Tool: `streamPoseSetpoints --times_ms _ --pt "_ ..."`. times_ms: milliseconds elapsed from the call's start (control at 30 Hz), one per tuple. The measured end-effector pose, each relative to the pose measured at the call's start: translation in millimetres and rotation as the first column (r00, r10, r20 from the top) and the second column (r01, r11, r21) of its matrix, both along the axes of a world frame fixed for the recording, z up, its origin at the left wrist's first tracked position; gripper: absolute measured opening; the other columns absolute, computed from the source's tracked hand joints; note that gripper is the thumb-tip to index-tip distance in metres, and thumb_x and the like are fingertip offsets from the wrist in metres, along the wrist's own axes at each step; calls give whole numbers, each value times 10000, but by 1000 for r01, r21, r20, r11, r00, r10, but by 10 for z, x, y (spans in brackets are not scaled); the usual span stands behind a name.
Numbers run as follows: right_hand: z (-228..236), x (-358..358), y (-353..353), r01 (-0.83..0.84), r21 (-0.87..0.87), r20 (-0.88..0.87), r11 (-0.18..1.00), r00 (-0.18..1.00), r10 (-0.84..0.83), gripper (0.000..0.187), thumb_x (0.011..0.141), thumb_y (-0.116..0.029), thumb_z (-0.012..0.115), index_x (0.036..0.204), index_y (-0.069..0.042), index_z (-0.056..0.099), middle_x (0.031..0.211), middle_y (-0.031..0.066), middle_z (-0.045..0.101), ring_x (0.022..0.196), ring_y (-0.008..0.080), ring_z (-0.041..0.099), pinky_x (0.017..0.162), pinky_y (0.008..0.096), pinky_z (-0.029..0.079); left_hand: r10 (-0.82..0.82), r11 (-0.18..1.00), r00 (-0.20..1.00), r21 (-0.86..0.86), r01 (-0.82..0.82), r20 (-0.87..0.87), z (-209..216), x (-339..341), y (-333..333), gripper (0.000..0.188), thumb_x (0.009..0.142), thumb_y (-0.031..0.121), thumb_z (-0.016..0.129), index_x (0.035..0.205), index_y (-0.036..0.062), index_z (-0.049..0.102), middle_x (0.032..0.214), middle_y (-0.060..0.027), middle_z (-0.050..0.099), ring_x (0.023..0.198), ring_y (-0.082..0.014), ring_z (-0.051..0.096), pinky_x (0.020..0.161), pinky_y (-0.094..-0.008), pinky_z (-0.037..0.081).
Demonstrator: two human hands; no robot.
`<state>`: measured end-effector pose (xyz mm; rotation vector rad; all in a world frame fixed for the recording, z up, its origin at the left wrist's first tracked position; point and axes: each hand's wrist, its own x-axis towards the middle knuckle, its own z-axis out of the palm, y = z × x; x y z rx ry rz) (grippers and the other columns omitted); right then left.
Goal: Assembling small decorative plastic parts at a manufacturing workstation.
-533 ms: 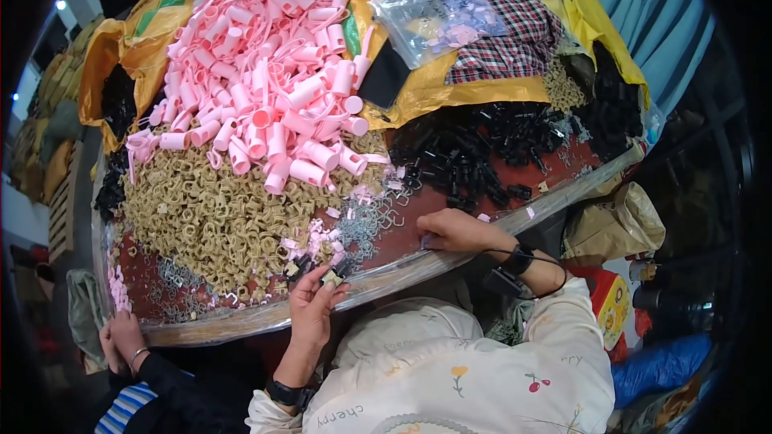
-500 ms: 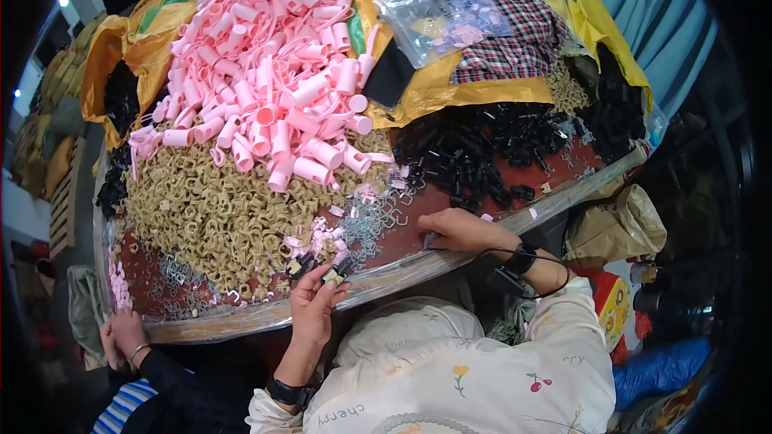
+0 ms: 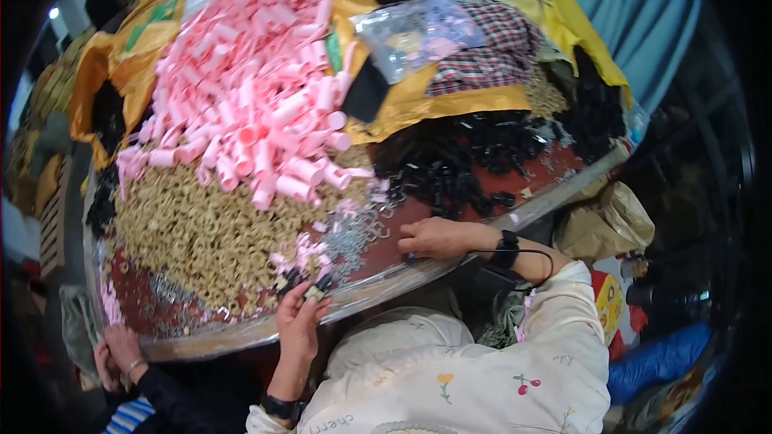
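Pinching a small dark-and-tan part (image 3: 314,292) at the counter's near edge, the left hand (image 3: 297,325) has its grip narrow, thumb and fingertips closed on it; part looks tiny, stiff, light, prob. easy to drop, so best taken by its sides w/ fingertips as now; exact shape too small to tell. Right hand (image 3: 438,237) lies knuckles-up on the counter (image 3: 555,193) just right of a scatter of small metal clips (image 3: 354,237); fingers curled down, grip hidden underneath, can't tell if it holds anything; black band at that wrist w/ a thin cord looping off it. Between the hands, a few loose pink bits (image 3: 301,251). Further out: tan rings (image 3: 201,233) heaped left-centre, pink tubes (image 3: 249,104) piled behind them, black parts (image 3: 466,161) in a heap to the right, well apart from the rings. Yellow sacks (image 3: 426,100) and a clear bag (image 3: 418,32) at the far side. Another person's hands (image 3: 117,354) at the counter's lower-left rim.
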<state>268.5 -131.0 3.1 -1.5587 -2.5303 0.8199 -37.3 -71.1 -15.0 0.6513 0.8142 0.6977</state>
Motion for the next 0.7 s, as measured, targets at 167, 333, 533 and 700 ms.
streamPoseSetpoints --times_ms 167,333,533,700 --pt "-161 95 -185 197 49 -313 979 934 -172 178 729 -79 554 829 -34 414 802 124 471 735 331 515 636 400 414 -15 1000 1000 2 15 4 -42 22 -23 269 801 2 512 1068 5 479 885 -80 580 763 -188 605 680 -262 511" --pt "-107 162 -407 368 139 -393 919 873 -290 180 722 -85 590 854 -27 483 778 113 502 716 278 529 619 340 428 -11 1000 1000 14 11 -2 -52 71 -49 262 801 17 520 1061 14 485 882 -80 581 734 -181 608 657 -259 519" --pt "162 809 -1157 894 137 -555 427 427 -714 117 704 -66 625 794 -5 582 709 36 538 661 113 524 574 235 414 -12 1000 999 22 13 -47 -37 83 -53 254 803 43 531 1052 30 489 882 -67 579 720 -174 607 631 -252 520" --pt "-134 1413 -1801 989 -9 -526 145 119 -842 125 736 -77 613 828 -1 577 655 -3 537 571 53 485 505 211 390 -19 1000 998 19 20 -65 -62 114 -48 258 803 48 532 1056 32 485 885 -65 580 718 -172 605 633 -253 518"
